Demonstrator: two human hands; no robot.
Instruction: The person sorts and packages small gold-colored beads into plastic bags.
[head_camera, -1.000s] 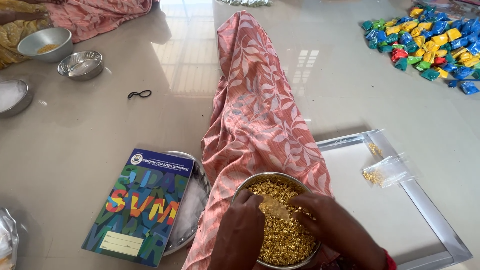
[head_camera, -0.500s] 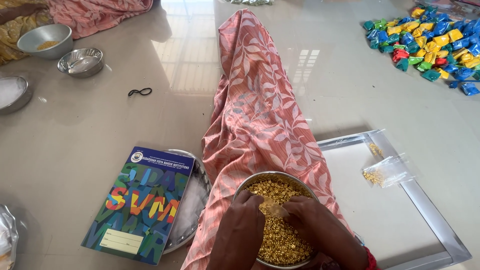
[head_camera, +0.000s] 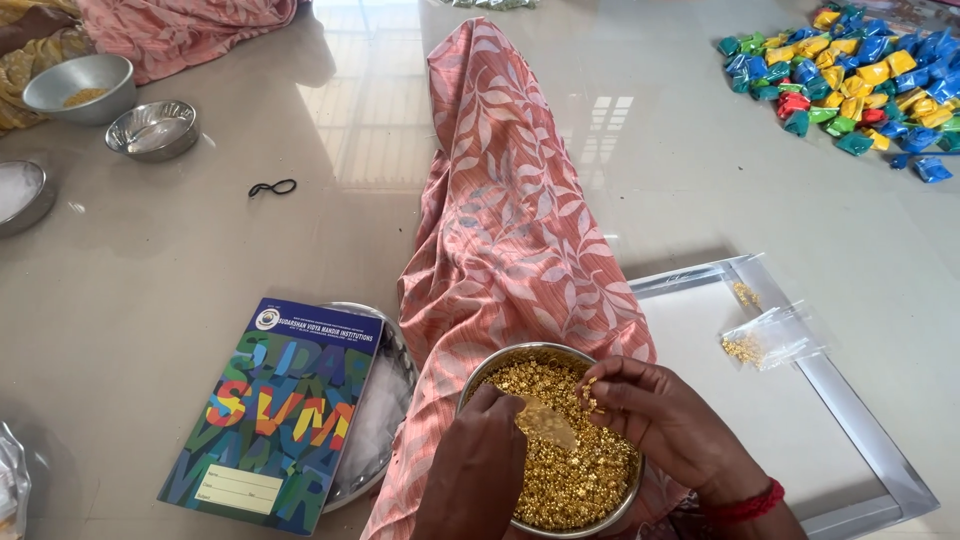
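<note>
A steel bowl (head_camera: 553, 440) heaped with small gold beads (head_camera: 575, 470) is resting on the person's lap, over a leg draped in pink leaf-patterned cloth (head_camera: 510, 220) that is stretching out along the pale floor (head_camera: 200, 230). The left hand (head_camera: 480, 470) is hovering over the near rim of the bowl, its fingers pinched together on a small clear pouch (head_camera: 548, 422) that is already showing some gold inside. The right hand (head_camera: 655, 425) is curling over the far side, fingers drawn together on a pinch of beads just beside the pouch mouth. To the left, a colourful notebook (head_camera: 275, 415) is lying on a steel plate (head_camera: 385, 400); to the right, a white tray (head_camera: 800, 420) is carrying another small clear packet (head_camera: 770, 338) and a few loose beads. Well apart, a heap of coloured packets (head_camera: 860, 75) is lying at the upper right, and three more bowls (head_camera: 155, 128) are standing at the upper left. Likely risks — the pouch mouth is looking narrow and limp, so beads could be missing it and scattering; the bowl is sitting on soft cloth rather than a firm surface, so a nudge from either wrist could be tipping it — and beads lost on the glossy floor would be rolling far.
</note>
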